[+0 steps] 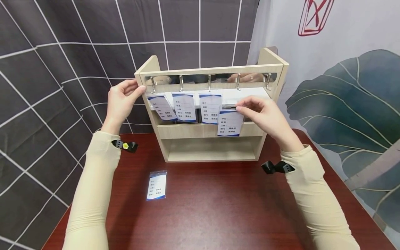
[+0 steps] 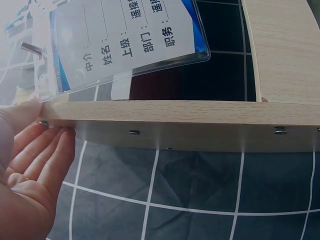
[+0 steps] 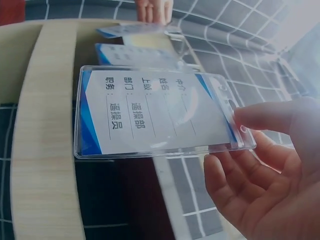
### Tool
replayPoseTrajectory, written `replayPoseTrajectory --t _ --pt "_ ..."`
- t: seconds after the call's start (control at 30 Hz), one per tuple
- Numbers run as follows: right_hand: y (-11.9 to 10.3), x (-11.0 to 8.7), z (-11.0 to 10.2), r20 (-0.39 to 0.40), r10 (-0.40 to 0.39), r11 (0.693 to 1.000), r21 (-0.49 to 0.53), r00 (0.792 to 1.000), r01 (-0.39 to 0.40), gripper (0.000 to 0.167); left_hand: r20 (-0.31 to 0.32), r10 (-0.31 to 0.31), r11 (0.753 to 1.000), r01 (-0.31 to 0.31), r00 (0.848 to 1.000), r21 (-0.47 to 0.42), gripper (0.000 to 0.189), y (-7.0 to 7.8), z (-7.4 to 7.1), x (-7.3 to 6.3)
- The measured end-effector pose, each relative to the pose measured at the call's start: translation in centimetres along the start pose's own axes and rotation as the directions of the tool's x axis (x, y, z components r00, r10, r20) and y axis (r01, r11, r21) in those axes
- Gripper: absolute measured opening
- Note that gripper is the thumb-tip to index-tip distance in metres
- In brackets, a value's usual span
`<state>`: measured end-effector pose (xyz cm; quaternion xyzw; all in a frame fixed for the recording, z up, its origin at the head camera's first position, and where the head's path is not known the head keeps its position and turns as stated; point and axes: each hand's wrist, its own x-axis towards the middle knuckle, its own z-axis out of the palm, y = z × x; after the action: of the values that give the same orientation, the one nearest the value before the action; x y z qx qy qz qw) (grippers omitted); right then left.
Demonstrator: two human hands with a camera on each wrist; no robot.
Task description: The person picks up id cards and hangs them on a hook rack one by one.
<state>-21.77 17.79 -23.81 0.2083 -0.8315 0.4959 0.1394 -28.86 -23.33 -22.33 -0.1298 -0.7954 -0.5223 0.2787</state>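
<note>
My right hand (image 1: 264,116) pinches the top edge of a clear badge holder (image 1: 230,124) with a blue and white card inside. In the right wrist view, the thumb presses near the slot of that badge holder (image 3: 145,112). It hangs in front of the wooden rack (image 1: 209,131), just below the fourth hook (image 1: 238,81). My left hand (image 1: 123,100) grips the rack's left side panel, thumb on the front edge and fingers behind, as the left wrist view shows. Three similar badge holders (image 1: 210,107) hang from the hooks to the left.
Another badge holder (image 1: 157,185) lies flat on the dark red table (image 1: 212,208), left of centre. The rightmost hook (image 1: 268,81) carries no badge. A dark curtain with white grid lines (image 1: 103,31) stands behind, and a leaf-printed cloth (image 1: 350,90) is at the right.
</note>
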Motion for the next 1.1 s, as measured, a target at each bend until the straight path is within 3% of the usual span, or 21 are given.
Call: replayPoseTrajectory --t 0.37,0.73,1.1 --pt "-1.6 1.0 -1.8 -0.133 -0.052 0.997 -0.067 0.990 0.044 0.020 -0.001 -0.009 1.000 0.009 1.000 -0.010 0.042 -0.1 -0.1 0.2" --pt "-0.9 1.6 -2.0 -0.151 -0.035 0.979 -0.205 0.988 0.003 0.024 0.010 -0.020 1.000 0.020 1.000 0.000 0.044 -0.7 0.2 -0.2" --pt "-0.1 2.7 -1.6 -0.157 -0.056 0.976 -0.217 0.986 0.021 0.024 0.007 -0.001 1.000 0.001 1.000 0.012 0.044 -0.4 -0.1 0.1"
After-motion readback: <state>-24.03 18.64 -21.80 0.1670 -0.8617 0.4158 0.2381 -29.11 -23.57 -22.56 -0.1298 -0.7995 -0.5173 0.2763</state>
